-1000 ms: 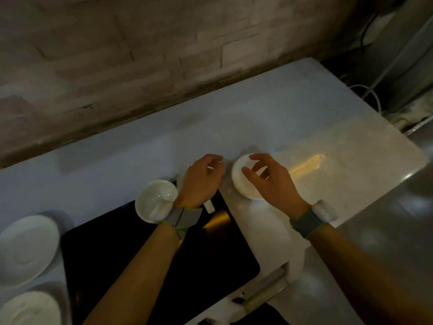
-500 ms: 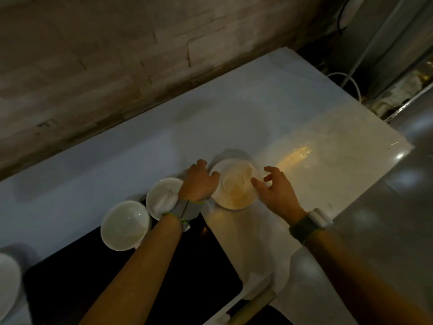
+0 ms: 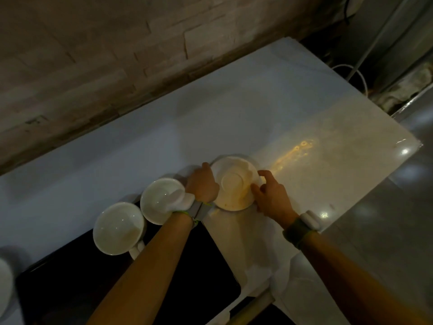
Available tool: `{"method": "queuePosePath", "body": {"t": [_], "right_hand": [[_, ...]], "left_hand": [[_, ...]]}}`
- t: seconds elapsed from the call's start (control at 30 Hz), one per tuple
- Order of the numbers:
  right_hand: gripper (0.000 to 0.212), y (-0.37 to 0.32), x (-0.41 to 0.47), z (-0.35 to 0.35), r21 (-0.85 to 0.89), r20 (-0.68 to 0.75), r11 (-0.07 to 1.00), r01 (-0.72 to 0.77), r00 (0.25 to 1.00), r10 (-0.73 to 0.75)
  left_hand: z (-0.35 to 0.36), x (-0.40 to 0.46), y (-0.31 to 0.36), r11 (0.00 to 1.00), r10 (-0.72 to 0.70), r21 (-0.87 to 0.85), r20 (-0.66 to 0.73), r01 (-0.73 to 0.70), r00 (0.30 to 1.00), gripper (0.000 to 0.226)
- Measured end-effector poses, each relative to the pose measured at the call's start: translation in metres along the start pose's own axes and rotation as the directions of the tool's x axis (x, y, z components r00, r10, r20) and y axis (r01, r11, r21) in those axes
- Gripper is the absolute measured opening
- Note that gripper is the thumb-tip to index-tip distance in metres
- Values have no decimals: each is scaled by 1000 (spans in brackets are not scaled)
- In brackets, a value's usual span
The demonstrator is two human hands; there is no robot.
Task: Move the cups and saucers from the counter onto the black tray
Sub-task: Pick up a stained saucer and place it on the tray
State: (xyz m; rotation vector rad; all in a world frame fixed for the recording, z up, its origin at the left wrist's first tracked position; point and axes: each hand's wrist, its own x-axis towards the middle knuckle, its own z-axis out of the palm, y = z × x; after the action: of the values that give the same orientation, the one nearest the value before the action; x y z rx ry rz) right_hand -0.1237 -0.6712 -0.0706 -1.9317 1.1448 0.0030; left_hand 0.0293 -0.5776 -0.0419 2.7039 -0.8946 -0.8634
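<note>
A white saucer (image 3: pixel 235 184) lies on the pale counter (image 3: pixel 304 118), just beyond the black tray (image 3: pixel 206 273). My left hand (image 3: pixel 202 185) curls around its left rim. My right hand (image 3: pixel 271 195) pinches its right rim with thumb and forefinger. Two white cups stand side by side at the tray's far edge: one (image 3: pixel 160 200) right beside my left wrist, the other (image 3: pixel 118 228) further left with its handle toward me. I cannot tell whether the saucer is lifted off the counter.
Another white saucer (image 3: pixel 4 277) shows at the left edge of the frame. A brick wall (image 3: pixel 117 66) runs behind the counter. The counter ends at right, with cables (image 3: pixel 356 71) and floor beyond. A handle-like bar (image 3: pixel 253 308) sits below the counter's front edge.
My right hand has closed in onto the saucer's right rim. My left hand stays at its left rim. The view has shifted, so the second cup and tray sit further right.
</note>
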Motion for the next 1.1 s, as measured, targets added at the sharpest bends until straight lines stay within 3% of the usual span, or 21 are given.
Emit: {"method": "queuePosePath", "body": {"t": [0.37,0.63,0.97,1.1], "right_hand": [[35,-10,0,-18,60,-62,997,48,997,-44],[28,-48,-6,-35,75,-141,964,256,960,-243],[28,-131,-39,16,136,4,882,451,890,-455],[28,-157,-55,56,160,91,860,484,861,-501]], "left_hand": [[-11,-10,1,994,37,-105,-27,-40,999,29],[-45,-39,-24,862,64,-488,-161,-136,985,24],[-71,-105,-123,650,-109,-735,-341,-193,934,22],[-76,-136,-169,625,-177,-757,-377,-192,909,21]]}}
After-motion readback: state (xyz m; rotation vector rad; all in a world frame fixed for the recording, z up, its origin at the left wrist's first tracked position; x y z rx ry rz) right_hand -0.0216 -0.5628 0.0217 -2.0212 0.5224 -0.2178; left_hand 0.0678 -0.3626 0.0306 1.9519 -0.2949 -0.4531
